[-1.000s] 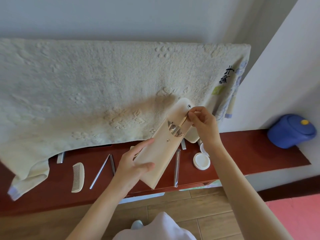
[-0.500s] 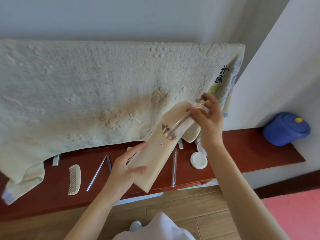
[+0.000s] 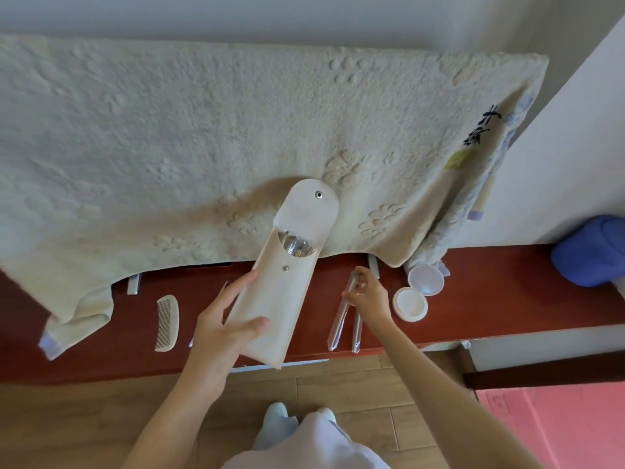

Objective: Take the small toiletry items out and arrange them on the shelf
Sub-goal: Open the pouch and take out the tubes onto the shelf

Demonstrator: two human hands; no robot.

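My left hand [image 3: 220,328] grips a long cream pouch [image 3: 284,286] by its lower half. Its snap flap is open and shiny items show in the mouth. Low over the red-brown shelf [image 3: 490,299], my right hand [image 3: 368,296] pinches the top of a slim clear tube [image 3: 340,319]. That tube lies beside a second clear tube [image 3: 356,333]. A cream comb [image 3: 166,323], a white jar lid [image 3: 410,304] and a small open jar [image 3: 425,280] also lie on the shelf. A thin metal tool [image 3: 225,286] is mostly hidden behind my left hand.
A large cream towel [image 3: 203,147] hangs over the back of the shelf and covers part of it. Small metal pieces [image 3: 134,284] peek out under its hem. A blue lidded container [image 3: 592,250] sits at the shelf's right end. A white wall corner rises on the right.
My right hand drew a slim item out of the pouch mouth and moved down to the shelf, where two clear tubes lie instead of one. My left hand keeps holding the pouch.
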